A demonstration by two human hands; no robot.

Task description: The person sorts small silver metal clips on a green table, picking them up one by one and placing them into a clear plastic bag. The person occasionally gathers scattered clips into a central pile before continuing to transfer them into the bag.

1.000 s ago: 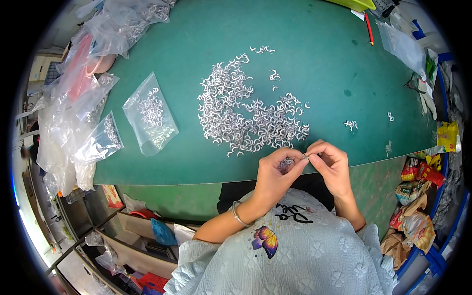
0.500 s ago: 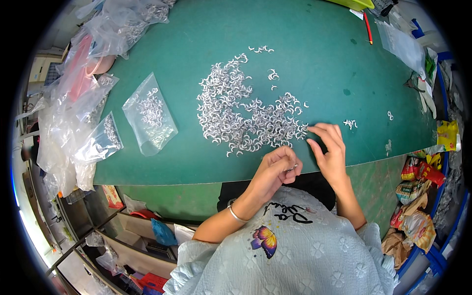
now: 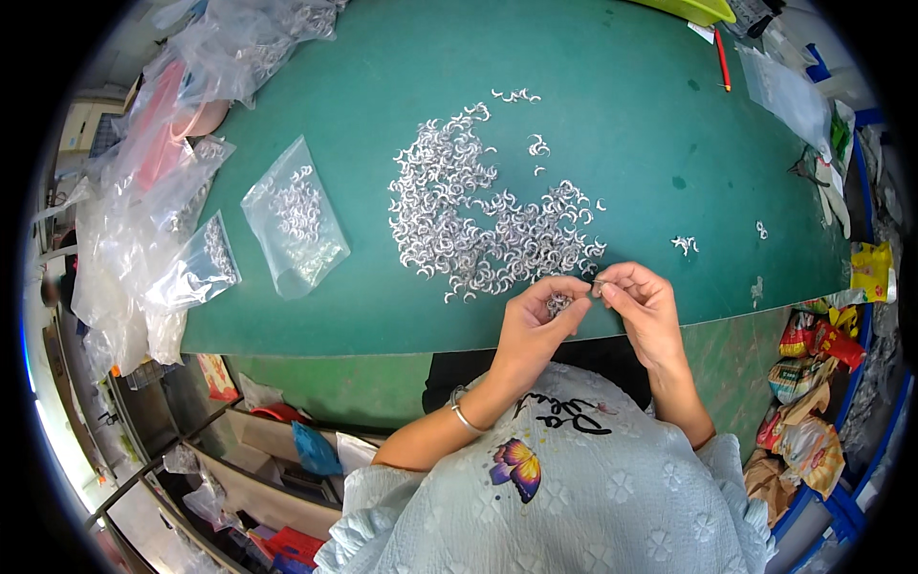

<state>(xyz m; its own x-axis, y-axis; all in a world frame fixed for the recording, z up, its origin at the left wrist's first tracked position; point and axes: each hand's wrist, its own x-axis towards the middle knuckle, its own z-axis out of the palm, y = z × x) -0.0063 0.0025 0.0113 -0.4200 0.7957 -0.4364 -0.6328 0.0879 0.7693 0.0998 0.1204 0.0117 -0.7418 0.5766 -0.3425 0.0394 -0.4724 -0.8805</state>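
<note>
A large pile of small silvery crescent-shaped metal pieces lies spread over the green table. At its near right edge, my left hand is curled around several crescent pieces, which show between thumb and fingers. Its fingertips meet those of my right hand, which pinches one small crescent piece between thumb and forefinger. To the left of the pile lies a clear plastic bag with a cluster of the same pieces inside. A few loose pieces sit apart to the right.
Clear bags of pieces are heaped along the left edge, around a pink container. A red pencil, a lime-green bin and a plastic sheet lie far right. Shelving stands below the table at left.
My right hand has moved from the pile's edge toward my left hand and now pinches a piece. My left hand has turned, showing the pieces in it. The view has shifted slightly.
</note>
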